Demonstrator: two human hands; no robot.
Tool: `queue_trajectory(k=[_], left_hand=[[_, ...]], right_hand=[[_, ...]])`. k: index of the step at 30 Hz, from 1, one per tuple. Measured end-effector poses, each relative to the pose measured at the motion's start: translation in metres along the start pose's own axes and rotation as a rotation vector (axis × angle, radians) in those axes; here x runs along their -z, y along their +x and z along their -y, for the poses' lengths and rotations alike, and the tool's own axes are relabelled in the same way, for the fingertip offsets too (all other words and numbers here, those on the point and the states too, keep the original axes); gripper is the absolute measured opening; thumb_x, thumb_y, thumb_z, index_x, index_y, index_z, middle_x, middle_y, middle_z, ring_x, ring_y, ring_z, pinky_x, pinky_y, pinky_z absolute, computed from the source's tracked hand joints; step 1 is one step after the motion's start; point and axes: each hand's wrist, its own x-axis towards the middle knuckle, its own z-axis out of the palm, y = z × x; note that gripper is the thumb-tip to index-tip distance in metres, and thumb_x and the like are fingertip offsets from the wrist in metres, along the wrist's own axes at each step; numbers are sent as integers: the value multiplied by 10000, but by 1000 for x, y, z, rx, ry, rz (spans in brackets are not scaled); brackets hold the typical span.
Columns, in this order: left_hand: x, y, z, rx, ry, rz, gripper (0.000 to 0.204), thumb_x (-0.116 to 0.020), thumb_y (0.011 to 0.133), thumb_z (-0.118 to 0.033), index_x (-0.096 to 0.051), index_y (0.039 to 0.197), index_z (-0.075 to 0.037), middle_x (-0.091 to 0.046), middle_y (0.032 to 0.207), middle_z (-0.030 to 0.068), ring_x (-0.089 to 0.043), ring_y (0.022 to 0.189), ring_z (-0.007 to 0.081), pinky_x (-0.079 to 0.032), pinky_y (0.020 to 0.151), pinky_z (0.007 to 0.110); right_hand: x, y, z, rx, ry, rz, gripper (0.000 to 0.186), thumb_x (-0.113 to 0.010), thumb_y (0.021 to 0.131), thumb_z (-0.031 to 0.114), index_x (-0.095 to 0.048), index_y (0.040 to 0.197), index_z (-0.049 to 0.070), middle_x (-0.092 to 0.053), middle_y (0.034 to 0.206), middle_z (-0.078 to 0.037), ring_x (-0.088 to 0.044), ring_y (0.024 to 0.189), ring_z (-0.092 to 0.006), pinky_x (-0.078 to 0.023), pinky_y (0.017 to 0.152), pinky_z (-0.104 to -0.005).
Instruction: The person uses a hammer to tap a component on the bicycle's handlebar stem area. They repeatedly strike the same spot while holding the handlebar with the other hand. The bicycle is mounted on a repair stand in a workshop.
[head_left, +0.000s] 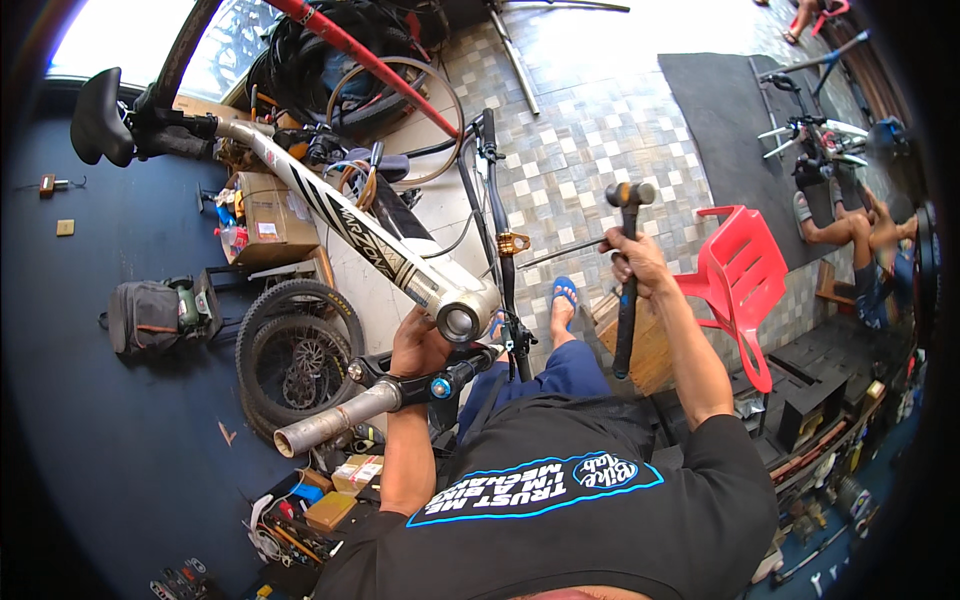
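A white bicycle frame (335, 205) with black markings slants down from the upper left, its open head tube (461, 321) towards me. My left hand (418, 343) is closed at the underside of this tube, its fingers partly hidden. A fork with black crown, blue knob and bare silver steerer tube (335, 421) crosses over my left wrist. In my right hand (640, 262) is a hammer (628, 215), held upright around its dark handle with the head at the top. A thin metal rod (562, 252) also sticks out leftward from that hand.
A black saddle (100, 118) tops the frame's far end. Bicycle wheels (300, 350), a cardboard box (275, 222) and handlebars (503, 215) surround the frame. To the right stand a red plastic chair (735, 275), a wooden box (640, 340) and a seated person (865, 240) near another bicycle.
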Motion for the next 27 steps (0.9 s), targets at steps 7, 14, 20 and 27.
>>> queue_trajectory(k=[7, 14, 20, 27], left_hand=[[42, 18, 15, -149, 801, -19, 339, -755, 806, -32, -674, 1135, -33, -718, 1088, 78, -698, 996, 221, -563, 885, 338], [46, 39, 4, -165, 855, 113, 226, -543, 982, -24, -644, 1179, 21, -704, 1146, 93, -648, 1049, 172, -496, 947, 316], [43, 41, -9, -208, 964, 352, 220, -615, 965, -23, -641, 1181, 13, -691, 1132, 69, -639, 1061, 181, -508, 946, 336], [84, 52, 11, -184, 858, 290, 237, -549, 944, -2, -633, 1165, 12, -709, 1095, 68, -646, 982, 146, -506, 862, 284]], right_hand=[[-38, 48, -60, -254, 41, 206, 225, -659, 983, 234, -590, 1026, 25, -685, 935, -95, -404, 426, -25, -356, 377, -207], [-90, 38, -84, -328, 172, 402, 188, -649, 990, 270, -574, 970, 99, -660, 885, -59, -367, 409, -24, -323, 372, -209], [-114, 28, -100, -295, 306, 478, 231, -645, 993, 274, -609, 1028, 48, -658, 851, -66, -384, 381, -26, -317, 367, -210], [-114, 16, -108, -235, 259, 389, 253, -637, 996, 296, -608, 1026, 46, -643, 835, -62, -388, 384, -29, -316, 361, -209]])
